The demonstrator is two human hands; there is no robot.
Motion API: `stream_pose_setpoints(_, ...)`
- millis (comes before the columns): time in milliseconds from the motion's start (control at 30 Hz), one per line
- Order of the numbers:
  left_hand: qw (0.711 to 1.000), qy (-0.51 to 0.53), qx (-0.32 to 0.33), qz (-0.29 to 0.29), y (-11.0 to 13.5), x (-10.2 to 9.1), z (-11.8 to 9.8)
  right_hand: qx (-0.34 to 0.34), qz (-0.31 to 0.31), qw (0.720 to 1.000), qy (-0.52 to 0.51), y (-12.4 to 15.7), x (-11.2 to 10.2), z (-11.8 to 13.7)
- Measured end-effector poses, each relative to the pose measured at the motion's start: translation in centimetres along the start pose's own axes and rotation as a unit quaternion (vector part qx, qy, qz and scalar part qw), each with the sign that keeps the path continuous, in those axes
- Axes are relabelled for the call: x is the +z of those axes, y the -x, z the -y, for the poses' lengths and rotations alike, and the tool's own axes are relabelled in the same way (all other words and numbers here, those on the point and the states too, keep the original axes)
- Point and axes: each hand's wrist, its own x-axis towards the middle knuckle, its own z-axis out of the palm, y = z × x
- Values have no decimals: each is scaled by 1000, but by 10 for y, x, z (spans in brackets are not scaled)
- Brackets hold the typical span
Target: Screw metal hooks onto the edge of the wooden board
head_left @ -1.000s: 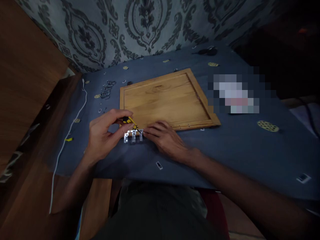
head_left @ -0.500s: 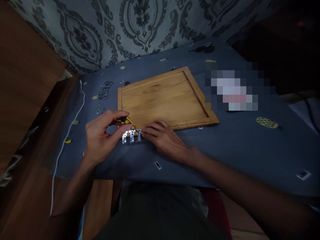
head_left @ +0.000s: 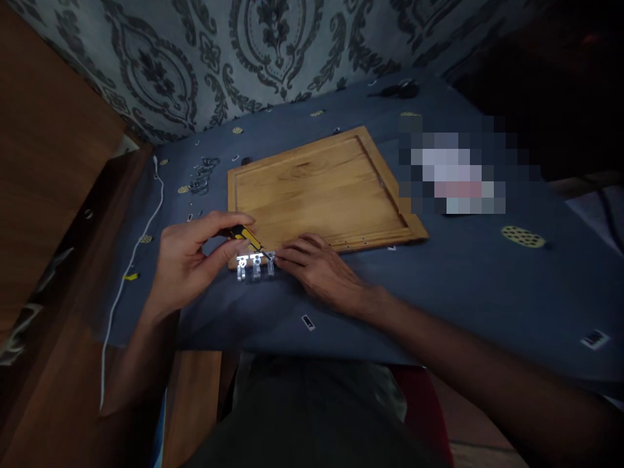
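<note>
My left hand (head_left: pixel 188 257) is closed around the handle of a small black-and-yellow screwdriver (head_left: pixel 247 238), thumb below and fingers above. Its thin shaft slants down to the right, and the tip meets the right part of a shiny metal hook rail (head_left: pixel 257 260). The rail lies along the near left edge of a framed wooden board (head_left: pixel 312 188), its hooks hanging over toward me. Fingers together, my right hand (head_left: pixel 322 270) grips the rail's right end against the board's edge. Those fingers cover the rail's end, and my right thumb is hidden.
A tangle of small metal pieces (head_left: pixel 205 174) lies left of the board on the dark blue patterned cloth (head_left: pixel 390 305). A white cord (head_left: pixel 119 292) runs down the left side. Dark objects (head_left: pixel 402 89) sit at the back, and a blurred-out item (head_left: pixel 451 172) is at right.
My left hand has shifted slightly left and turned around the screwdriver handle, showing more of the yellow. The screwdriver tip, hook rail, board and right hand stay in place.
</note>
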Motion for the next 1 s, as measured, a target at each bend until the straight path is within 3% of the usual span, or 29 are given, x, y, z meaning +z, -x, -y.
stream_pose_setpoints(233, 1000, 22, 17, -2, 3, 5, 1, -2, -4, 1000, 0, 0, -3, 1)
stream_pose_setpoints(467, 990, 16, -41, -132, 14, 6, -1, -10, -3, 1000, 3, 0, -2, -1)
stream_pose_setpoints(1000, 992, -45, -14, -118, 11, 12, -1, -9, -9, 1000, -1, 0, -1, -1)
